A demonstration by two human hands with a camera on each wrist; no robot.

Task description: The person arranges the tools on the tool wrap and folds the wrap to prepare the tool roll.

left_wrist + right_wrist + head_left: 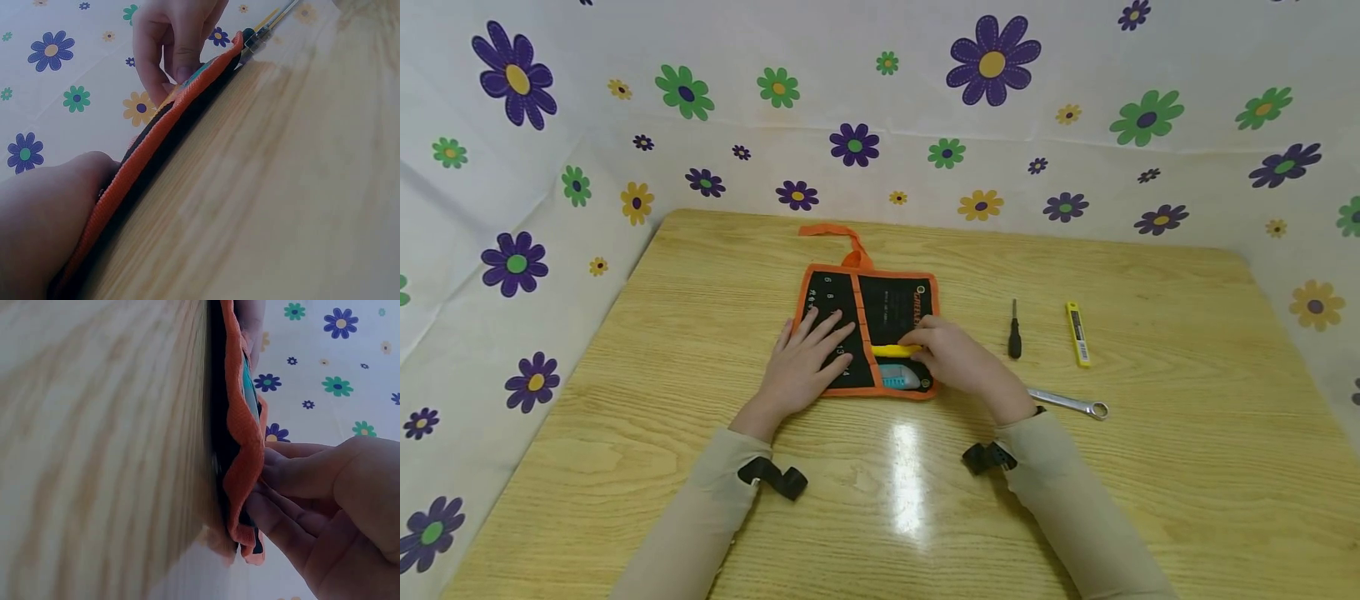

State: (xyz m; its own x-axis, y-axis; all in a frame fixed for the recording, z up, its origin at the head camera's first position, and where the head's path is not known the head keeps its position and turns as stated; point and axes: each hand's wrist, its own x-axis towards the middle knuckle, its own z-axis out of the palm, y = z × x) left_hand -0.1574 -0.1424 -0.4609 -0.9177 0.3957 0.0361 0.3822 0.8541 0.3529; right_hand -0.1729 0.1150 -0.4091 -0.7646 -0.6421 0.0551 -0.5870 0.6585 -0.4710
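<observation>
A black tool pouch [891, 304] with orange edging and numbered pockets lies spread on the table. My left hand [805, 362] rests on its left half with the fingers spread. At the right half, my right hand [955, 354] pinches the end of a long yellow object [891, 351] that lies across the pouch, its other end at the pocket edge; its kind is not clear. Just below it, a teal and grey object [898, 377] sits in a pocket. In the right wrist view, thumb and fingers [294, 475] of the right hand meet at the pouch's edge and hide what they hold.
Right of the pouch lie a black-handled screwdriver [1015, 337], a narrow yellow case [1078, 335] and a silver wrench [1071, 403], partly behind the right forearm. An orange strap [835, 230] extends from the pouch's top. Flowered cloth [910, 100] hangs behind the wooden table [700, 275].
</observation>
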